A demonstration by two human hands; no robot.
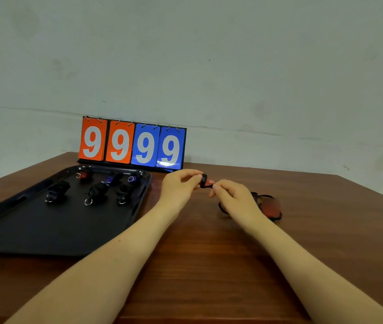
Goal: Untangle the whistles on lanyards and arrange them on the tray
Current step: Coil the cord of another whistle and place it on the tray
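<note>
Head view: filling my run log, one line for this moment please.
left hand + right hand: hold red whistle above table | tray: whistles arranged | lanyard: beside right hand

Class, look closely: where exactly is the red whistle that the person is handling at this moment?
The red whistle is held off the table between the left hand and right hand, just right of the black tray and in front of the flip scoreboard.

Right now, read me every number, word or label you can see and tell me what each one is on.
"9" on the left orange card of the flip scoreboard
"9" on the second orange card
"9" on the first blue card
"9" on the right blue card
No readable print on the whistles or tray.
</note>
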